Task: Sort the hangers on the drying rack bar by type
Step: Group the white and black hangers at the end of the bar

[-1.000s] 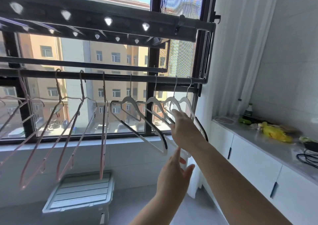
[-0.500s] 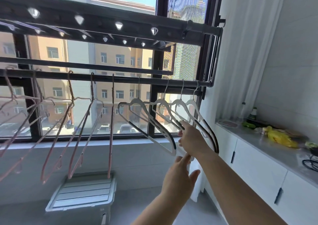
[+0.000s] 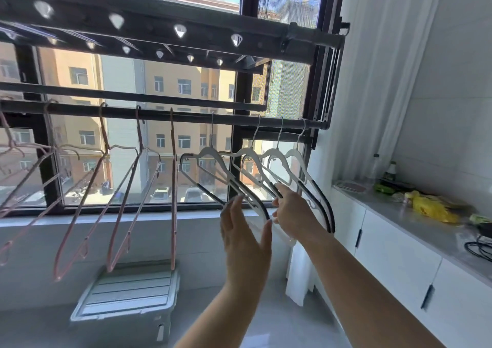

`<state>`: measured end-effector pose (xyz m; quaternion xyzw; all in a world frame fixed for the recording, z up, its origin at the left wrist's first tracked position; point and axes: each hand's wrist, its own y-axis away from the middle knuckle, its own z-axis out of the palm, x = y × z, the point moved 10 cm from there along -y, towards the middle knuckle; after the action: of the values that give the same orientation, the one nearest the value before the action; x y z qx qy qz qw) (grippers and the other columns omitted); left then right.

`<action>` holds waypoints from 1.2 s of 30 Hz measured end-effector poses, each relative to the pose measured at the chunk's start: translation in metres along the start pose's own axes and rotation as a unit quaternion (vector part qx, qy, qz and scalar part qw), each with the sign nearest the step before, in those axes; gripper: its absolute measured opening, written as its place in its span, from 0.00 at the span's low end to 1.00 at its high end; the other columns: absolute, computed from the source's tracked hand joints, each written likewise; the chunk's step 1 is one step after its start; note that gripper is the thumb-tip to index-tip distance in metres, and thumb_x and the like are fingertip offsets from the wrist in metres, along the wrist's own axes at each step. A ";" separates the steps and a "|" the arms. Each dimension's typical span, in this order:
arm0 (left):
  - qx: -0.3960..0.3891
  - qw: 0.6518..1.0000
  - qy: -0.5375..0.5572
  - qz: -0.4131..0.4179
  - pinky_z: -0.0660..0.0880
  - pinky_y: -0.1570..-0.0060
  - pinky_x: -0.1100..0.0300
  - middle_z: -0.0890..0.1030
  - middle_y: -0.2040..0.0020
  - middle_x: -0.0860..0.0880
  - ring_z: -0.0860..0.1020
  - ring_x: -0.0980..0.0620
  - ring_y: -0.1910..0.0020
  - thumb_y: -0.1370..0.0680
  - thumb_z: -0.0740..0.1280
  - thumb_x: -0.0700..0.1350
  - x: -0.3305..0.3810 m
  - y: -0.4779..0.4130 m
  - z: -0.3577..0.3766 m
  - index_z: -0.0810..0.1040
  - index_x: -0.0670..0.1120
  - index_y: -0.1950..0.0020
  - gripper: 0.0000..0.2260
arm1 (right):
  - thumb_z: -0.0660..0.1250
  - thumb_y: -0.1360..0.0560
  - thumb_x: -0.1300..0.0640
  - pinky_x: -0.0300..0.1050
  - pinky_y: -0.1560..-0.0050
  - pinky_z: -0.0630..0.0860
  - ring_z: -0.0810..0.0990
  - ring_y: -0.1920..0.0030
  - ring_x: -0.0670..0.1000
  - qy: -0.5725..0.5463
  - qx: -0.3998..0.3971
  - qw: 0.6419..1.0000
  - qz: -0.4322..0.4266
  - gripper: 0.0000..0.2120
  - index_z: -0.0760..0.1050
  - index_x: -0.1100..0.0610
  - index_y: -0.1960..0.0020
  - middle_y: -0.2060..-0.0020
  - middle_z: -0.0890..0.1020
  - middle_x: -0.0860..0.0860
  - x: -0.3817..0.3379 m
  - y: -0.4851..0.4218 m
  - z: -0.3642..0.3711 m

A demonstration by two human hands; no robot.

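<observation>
Four white plastic hangers with black grips (image 3: 255, 177) are being gathered right of the pink wire hangers (image 3: 119, 193) on the dark rack bar (image 3: 186, 115); one is being pinched by the right hand (image 3: 295, 214), the spread left hand (image 3: 243, 237) steadying another, keeping types apart.

Sitting on the floor below the window (image 3: 186, 139): a grey plastic storage box (image 3: 127, 301). Lying on the grey countertop (image 3: 431, 237) above white cabinets (image 3: 394, 265): a yellow bag (image 3: 431, 207), a black cable (image 3: 479, 249), two bottles (image 3: 391, 169). Hanging alongside: a white curtain (image 3: 378, 86).
</observation>
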<state>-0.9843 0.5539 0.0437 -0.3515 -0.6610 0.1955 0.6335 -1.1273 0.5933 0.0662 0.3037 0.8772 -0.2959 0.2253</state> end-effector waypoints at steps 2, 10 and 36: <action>-0.072 0.996 -0.030 -0.053 0.46 0.32 0.63 0.51 0.26 0.45 0.47 0.52 0.27 0.27 0.67 0.50 -0.010 -0.012 0.018 0.47 0.41 0.27 0.38 | 0.53 0.22 0.66 0.46 0.40 0.70 0.74 0.41 0.56 0.032 -0.007 0.999 -0.007 0.20 0.62 0.61 0.30 0.41 0.74 0.58 -0.004 0.004 0.001; -0.188 0.978 -0.033 -0.087 0.48 0.27 0.59 0.47 0.24 0.48 0.47 0.53 0.26 0.25 0.65 0.46 -0.027 -0.003 0.052 0.43 0.44 0.27 0.36 | 0.56 0.21 0.60 0.35 0.36 0.61 0.69 0.33 0.51 0.004 0.048 0.988 -0.145 0.19 0.64 0.58 0.30 0.34 0.72 0.54 -0.056 0.016 -0.010; -0.164 0.984 -0.009 -0.063 0.65 0.35 0.65 0.66 0.30 0.53 0.69 0.57 0.34 0.26 0.65 0.37 -0.031 0.012 0.030 0.61 0.47 0.29 0.27 | 0.53 0.21 0.62 0.40 0.46 0.73 0.77 0.48 0.49 -0.166 -0.028 0.986 0.007 0.15 0.73 0.57 0.38 0.51 0.79 0.51 -0.035 0.021 0.037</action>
<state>-1.0121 0.5457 0.0102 -0.4063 -0.7105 0.0474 0.5725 -1.0808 0.5685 0.0515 0.2504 0.8332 -0.3163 0.3782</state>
